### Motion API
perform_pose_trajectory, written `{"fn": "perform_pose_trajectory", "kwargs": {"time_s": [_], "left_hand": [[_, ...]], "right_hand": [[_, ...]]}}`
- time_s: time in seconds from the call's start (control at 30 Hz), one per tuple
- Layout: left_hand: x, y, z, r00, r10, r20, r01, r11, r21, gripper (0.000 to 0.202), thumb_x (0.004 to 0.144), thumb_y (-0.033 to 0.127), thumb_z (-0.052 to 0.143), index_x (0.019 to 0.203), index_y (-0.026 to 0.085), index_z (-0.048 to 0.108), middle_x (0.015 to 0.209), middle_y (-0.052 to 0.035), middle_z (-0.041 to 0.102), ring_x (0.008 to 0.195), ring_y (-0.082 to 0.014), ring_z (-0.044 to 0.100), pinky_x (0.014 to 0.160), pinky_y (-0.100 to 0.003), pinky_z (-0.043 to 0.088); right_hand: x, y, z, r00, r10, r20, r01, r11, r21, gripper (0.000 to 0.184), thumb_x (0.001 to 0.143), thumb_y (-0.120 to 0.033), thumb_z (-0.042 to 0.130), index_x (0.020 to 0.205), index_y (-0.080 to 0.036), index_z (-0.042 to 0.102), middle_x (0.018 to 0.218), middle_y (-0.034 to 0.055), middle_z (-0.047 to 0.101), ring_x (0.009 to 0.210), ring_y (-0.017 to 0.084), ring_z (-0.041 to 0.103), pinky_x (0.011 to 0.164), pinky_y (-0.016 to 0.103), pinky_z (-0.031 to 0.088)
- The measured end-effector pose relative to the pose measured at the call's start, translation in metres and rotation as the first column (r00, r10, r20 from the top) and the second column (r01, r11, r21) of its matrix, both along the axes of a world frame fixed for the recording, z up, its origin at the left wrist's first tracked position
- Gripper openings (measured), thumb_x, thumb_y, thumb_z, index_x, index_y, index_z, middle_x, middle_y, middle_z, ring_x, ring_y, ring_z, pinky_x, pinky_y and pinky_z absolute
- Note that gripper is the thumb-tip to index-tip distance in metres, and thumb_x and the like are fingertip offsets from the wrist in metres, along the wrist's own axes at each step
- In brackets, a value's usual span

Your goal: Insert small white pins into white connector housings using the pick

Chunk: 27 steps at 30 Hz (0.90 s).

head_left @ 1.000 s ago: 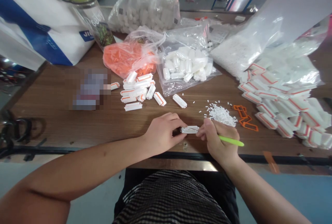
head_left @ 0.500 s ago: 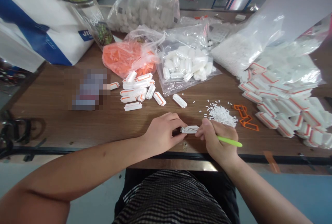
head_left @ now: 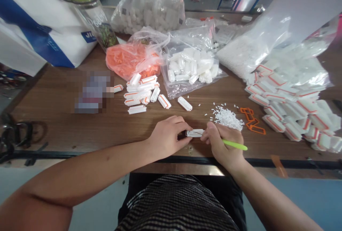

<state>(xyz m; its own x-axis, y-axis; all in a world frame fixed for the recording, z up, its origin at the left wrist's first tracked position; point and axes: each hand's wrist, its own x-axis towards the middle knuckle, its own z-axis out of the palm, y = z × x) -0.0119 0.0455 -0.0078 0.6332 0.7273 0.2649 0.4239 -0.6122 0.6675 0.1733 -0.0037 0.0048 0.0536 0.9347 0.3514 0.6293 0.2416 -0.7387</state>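
My left hand [head_left: 166, 136] is closed on the left end of a small white plastic connector [head_left: 195, 133] lying on the wooden table [head_left: 58, 124] near its front edge. My right hand [head_left: 222, 144] pinches a thin tool with a green handle [head_left: 235, 145], its tip resting on the connector's top. Just beyond my right hand lies a heap of tiny white pins [head_left: 228, 117], and a few orange frames [head_left: 252, 122] lie to its right.
A cluster of white-and-orange connectors [head_left: 143, 92] sits mid-table, a larger pile [head_left: 291, 106] at right. Open plastic bags hold white parts [head_left: 192, 67] and orange parts [head_left: 130, 61]. A bottle [head_left: 93, 13] and white-blue bag [head_left: 40, 31] stand back left.
My right hand and the green tool have shifted slightly left toward the connector. The left hand has not moved.
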Motion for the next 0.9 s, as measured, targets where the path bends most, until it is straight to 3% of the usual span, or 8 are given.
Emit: {"fn": "perform_pose_trajectory", "kwargs": {"time_s": [0.17,0.33,0.47,0.73,0.9], "left_hand": [[0.001,0.000,-0.001,1.000,-0.005,0.004,0.005,1.000,0.006,0.017,0.085,0.032,0.067,0.098,0.020,0.067,0.090,-0.0028,0.067,0.084,-0.0177,0.062,0.076,-0.033,0.051],[0.001,0.001,-0.003,1.000,-0.012,0.016,0.012,1.000,-0.016,0.014,0.088,0.029,0.066,0.099,0.021,0.069,0.090,-0.0018,0.067,0.084,-0.0163,0.061,0.074,-0.030,0.050],[0.001,0.002,-0.003,1.000,-0.014,0.013,0.015,0.999,-0.040,0.016,0.086,0.028,0.068,0.100,0.021,0.069,0.090,-0.0015,0.067,0.083,-0.0158,0.061,0.072,-0.029,0.049],[0.000,0.002,-0.002,1.000,-0.007,0.028,0.008,0.999,-0.046,0.016,0.085,0.027,0.069,0.099,0.021,0.070,0.090,-0.0013,0.066,0.079,-0.0145,0.060,0.071,-0.028,0.049],[0.000,0.002,-0.001,1.000,-0.001,0.029,0.002,0.999,-0.041,0.015,0.085,0.027,0.069,0.099,0.020,0.070,0.089,-0.0008,0.066,0.079,-0.0142,0.061,0.070,-0.027,0.049]], "right_hand": [[-0.001,0.001,-0.001,1.000,0.010,-0.004,-0.010,1.000,-0.005,0.044,0.095,-0.024,0.047,0.054,-0.020,0.062,0.048,-0.0024,0.062,0.041,0.008,0.057,0.048,0.023,0.045],[0.005,0.002,0.002,0.990,-0.075,-0.121,0.065,0.995,-0.079,0.047,0.096,-0.029,0.048,0.053,-0.020,0.063,0.049,-0.0015,0.063,0.041,0.008,0.056,0.046,0.022,0.044],[0.009,0.004,0.006,0.991,-0.019,-0.131,0.001,0.991,-0.137,0.046,0.096,-0.032,0.049,0.054,-0.020,0.064,0.050,-0.0018,0.062,0.042,0.008,0.056,0.046,0.022,0.044],[0.006,0.005,-0.003,0.992,-0.040,-0.122,0.028,0.995,-0.098,0.047,0.096,-0.029,0.049,0.053,-0.020,0.064,0.050,-0.0019,0.063,0.041,0.007,0.054,0.047,0.022,0.044],[0.005,0.007,0.001,0.999,-0.007,-0.049,0.003,0.997,-0.079,0.047,0.096,-0.027,0.048,0.052,-0.020,0.063,0.048,-0.0024,0.062,0.040,0.007,0.055,0.047,0.022,0.043]]}}
